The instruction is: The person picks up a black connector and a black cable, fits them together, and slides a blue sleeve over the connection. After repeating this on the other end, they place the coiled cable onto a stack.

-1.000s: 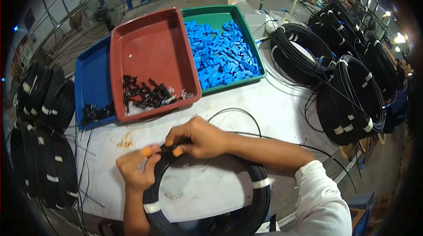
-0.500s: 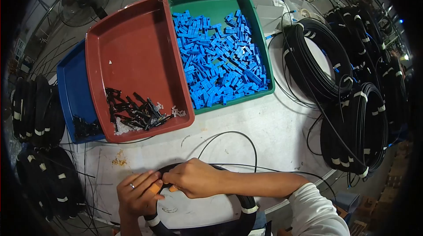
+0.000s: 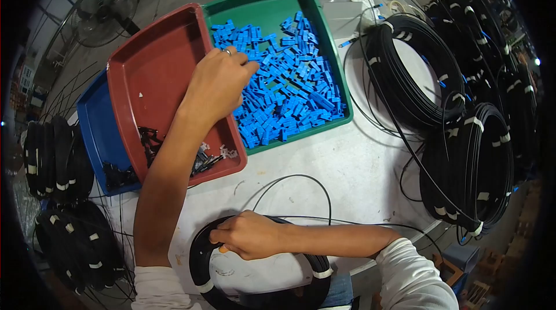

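Note:
My right hand is closed on the upper left of a black cable coil, banded with white tape, at the table's near edge. A bit of orange shows beneath that hand; what it is I cannot make out. My left hand, with a ring on one finger, is stretched over the shared edge of the red tray and the green tray. Its fingers bend down beside the heap of blue plastic connector pieces. The fingertips are hidden, so their grip does not show.
Black and clear small parts lie in the red tray, partly behind my left forearm. A blue tray with dark pieces adjoins it. Large cable coils stand at right, more at left. A loose cable loops across the white table.
My left hand has left the coil and moved up and away to the green tray's blue pieces. My right hand stays on the coil. The view has shifted slightly.

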The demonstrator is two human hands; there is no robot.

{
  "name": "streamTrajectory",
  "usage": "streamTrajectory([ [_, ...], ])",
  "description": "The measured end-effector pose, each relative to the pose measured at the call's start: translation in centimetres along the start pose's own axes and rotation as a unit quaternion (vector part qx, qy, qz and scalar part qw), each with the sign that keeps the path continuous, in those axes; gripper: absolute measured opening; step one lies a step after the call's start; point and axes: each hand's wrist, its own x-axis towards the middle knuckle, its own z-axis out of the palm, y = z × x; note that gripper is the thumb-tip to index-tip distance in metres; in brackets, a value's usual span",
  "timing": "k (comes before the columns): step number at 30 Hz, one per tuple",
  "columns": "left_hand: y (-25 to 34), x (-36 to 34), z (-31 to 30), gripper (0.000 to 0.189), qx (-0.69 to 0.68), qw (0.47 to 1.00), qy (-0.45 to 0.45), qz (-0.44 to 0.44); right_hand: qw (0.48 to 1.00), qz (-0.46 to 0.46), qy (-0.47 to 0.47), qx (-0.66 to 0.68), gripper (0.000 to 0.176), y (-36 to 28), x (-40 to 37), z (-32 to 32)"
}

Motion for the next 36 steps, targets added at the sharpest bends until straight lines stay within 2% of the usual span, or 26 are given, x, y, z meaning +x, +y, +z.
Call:
streamTrajectory([
  [1,0.1,0.6,0.5,0.03,0.012,1.0,-0.005,-0.009,1.0,-0.004,-0.005,-0.011,0.022,0.0,0.0,0.0],
  [2,-0.1,1.1,0.6,0.025,0.055,0.998,-0.013,0.037,1.0,-0.008,-0.011,-0.02,0.022,0.0,0.0,0.1],
  [5,-0.9,1.9,1.7,0.017,0.046,0.996,-0.019,0.071,1.0,-0.014,0.0,-0.027,0.022,-0.2,-0.1,0.1],
  [8,-1.3,2.2,2.2,0.01,0.081,0.993,-0.044,0.069,1.0,-0.006,0.003,-0.026,0.017,-0.4,0.0,0.3],
  [11,-0.7,2.2,1.4,0.014,0.054,0.995,-0.051,0.07,0.998,-0.027,0.019,-0.047,0.019,-0.4,0.1,0.5],
  [12,-0.9,1.9,2.2,0.014,-0.032,0.998,0.022,0.043,0.998,-0.034,0.026,-0.049,0.022,-0.1,0.1,0.7],
  [13,-0.6,1.8,2.0,0.014,-0.021,0.998,0.033,0.043,0.997,-0.043,0.023,-0.062,0.022,0.0,0.1,0.8],
  [15,0.2,1.3,1.2,0.015,-0.12,0.982,0.143,-0.025,0.992,-0.063,0.016,-0.112,0.022,0.1,0.0,0.9],
  [17,1.4,0.0,-0.9,0.018,-0.138,0.976,0.155,-0.06,0.987,-0.09,-0.011,-0.132,0.025,0.1,-0.2,0.6],
  [20,4.4,-5.3,-5.2,0.02,-0.226,0.945,0.21,-0.108,0.984,-0.114,0.003,-0.136,0.023,0.5,-0.1,0.6],
  [21,5.0,-7.7,-6.7,0.02,-0.218,0.945,0.211,-0.121,0.986,-0.114,0.003,-0.124,0.023,0.7,0.0,0.5],
  [22,6.0,-10.5,-8.2,0.018,-0.238,0.935,0.213,-0.153,0.991,-0.077,0.011,-0.109,0.025,0.0,0.0,0.5],
  [23,7.3,-13.7,-9.3,0.017,-0.262,0.923,0.213,-0.188,0.991,-0.079,0.047,-0.096,0.028,-0.4,-0.1,0.7],
  [25,9.4,-19.3,-11.4,0.016,-0.261,0.921,0.212,-0.199,0.988,-0.082,0.051,-0.118,0.027,-0.7,0.3,0.9],
  [28,10.3,-26.4,-11.7,0.016,-0.432,0.858,0.193,-0.199,0.985,-0.092,0.04,-0.14,0.028,-1.2,0.2,1.3],
  [31,11.7,-31.4,-10.7,0.015,-0.491,0.811,0.225,-0.223,0.984,-0.089,0.036,-0.15,0.028,-1.3,0.7,1.2],
  [36,10.5,-33.5,-6.7,0.014,-0.57,0.759,0.257,-0.18,0.985,-0.05,0.02,-0.163,0.023,-3.2,0.1,1.3],
])
